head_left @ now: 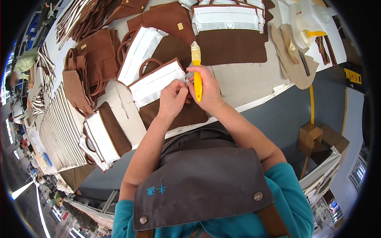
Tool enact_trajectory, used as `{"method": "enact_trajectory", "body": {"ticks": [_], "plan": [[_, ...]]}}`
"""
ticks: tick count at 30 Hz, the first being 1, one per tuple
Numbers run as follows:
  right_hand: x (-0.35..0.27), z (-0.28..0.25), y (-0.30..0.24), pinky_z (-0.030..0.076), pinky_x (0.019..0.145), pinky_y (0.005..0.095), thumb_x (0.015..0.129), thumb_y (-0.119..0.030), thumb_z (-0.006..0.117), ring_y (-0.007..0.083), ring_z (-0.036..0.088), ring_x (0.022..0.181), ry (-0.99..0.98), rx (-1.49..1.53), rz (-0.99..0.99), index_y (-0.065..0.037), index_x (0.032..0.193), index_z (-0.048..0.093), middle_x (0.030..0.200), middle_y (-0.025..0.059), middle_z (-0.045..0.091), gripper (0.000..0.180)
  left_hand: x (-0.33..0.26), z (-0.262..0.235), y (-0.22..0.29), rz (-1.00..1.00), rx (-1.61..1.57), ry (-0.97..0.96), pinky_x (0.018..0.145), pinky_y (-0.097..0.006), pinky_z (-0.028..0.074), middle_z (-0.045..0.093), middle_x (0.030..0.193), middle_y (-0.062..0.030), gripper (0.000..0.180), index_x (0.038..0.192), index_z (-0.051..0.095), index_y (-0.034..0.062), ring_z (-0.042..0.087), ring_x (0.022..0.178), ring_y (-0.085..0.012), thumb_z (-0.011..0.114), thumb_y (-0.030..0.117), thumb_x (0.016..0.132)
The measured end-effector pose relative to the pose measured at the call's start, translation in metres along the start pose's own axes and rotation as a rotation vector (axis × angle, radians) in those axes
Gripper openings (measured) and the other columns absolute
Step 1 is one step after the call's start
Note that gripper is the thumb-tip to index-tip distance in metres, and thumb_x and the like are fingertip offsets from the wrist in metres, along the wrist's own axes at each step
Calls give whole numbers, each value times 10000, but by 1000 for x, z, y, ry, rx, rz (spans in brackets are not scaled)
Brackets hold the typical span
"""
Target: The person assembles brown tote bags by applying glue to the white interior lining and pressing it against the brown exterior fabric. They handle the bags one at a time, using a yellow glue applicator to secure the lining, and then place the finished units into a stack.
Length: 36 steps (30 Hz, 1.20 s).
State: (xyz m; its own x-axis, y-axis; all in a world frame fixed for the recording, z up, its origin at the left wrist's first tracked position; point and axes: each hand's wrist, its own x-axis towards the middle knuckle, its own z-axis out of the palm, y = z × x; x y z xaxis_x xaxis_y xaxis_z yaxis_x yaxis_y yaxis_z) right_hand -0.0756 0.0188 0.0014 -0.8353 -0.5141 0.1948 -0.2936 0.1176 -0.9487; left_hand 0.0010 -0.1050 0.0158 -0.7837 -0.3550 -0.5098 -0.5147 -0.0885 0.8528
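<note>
A brush with a yellow handle [197, 81] and pale, glue-smeared bristles is in my right hand [209, 92], held upright between thumb and fingers. My left hand [171, 99] is closed, its fingertips pinching the right edge of a bag piece [149, 88] with a white lining, brown trim and a brown handle. The fingertips of both hands nearly meet at that edge, and the pinched spot is partly hidden. The dark brown lower panel [190, 116] of the piece lies flat on the table below my hands.
Similar white-and-brown bag pieces lie at the left [102, 135] and far right [228, 19]. Stacked brown pieces with handles [95, 59] are at far left, beside striped strips [59, 131]. A translucent container [305, 20] with another yellow brush [315, 33] stands far right, near beige pieces [303, 77].
</note>
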Motion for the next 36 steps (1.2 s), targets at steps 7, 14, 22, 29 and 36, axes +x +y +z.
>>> {"method": "enact_trajectory", "body": {"ticks": [7, 14, 22, 29, 36], "plan": [[-1, -6, 3, 528, 756, 346, 813, 83, 617, 263, 639, 894, -7, 16, 20, -91, 1193, 558, 1050, 117, 594, 422, 1, -2, 0, 16, 42, -86, 603, -268, 540, 665, 745, -58, 144, 907, 595, 24, 650, 654, -127, 561, 140, 985], [-19, -58, 34, 505, 913, 350, 808, 103, 606, 286, 635, 1017, 157, -301, -229, -49, 1194, 556, 1148, 147, 644, 419, -34, -26, -28, 215, 569, -65, 648, -356, 523, 683, 788, -66, 214, 934, 645, 56, 653, 683, -260, 703, 260, 903], [-19, -147, -5, 484, 824, 314, 1076, -334, 454, 148, 621, 851, 290, 480, 382, -3, 1266, 589, 885, 56, 677, 405, -63, -107, -102, 405, 707, 633, 806, -328, 528, 644, 1026, -126, 391, 1213, 598, 22, 627, 897, -222, 735, 167, 877], [1, -128, 37, 438, 778, 319, 1048, -454, 474, 131, 513, 734, 212, 1115, 707, -53, 1236, 636, 743, -6, 554, 472, -22, -149, -82, -224, 188, 395, 737, -285, 497, 625, 904, -57, 629, 1196, 591, -67, 582, 814, -147, 850, 319, 772], [-5, -105, 34, 443, 794, 325, 1032, -399, 530, 130, 478, 744, 158, 1288, 755, -124, 1217, 637, 791, -19, 548, 349, -45, -148, -68, -268, -149, 153, 860, -311, 520, 708, 1070, -105, 484, 1149, 643, -67, 651, 946, -160, 840, 144, 760]]}}
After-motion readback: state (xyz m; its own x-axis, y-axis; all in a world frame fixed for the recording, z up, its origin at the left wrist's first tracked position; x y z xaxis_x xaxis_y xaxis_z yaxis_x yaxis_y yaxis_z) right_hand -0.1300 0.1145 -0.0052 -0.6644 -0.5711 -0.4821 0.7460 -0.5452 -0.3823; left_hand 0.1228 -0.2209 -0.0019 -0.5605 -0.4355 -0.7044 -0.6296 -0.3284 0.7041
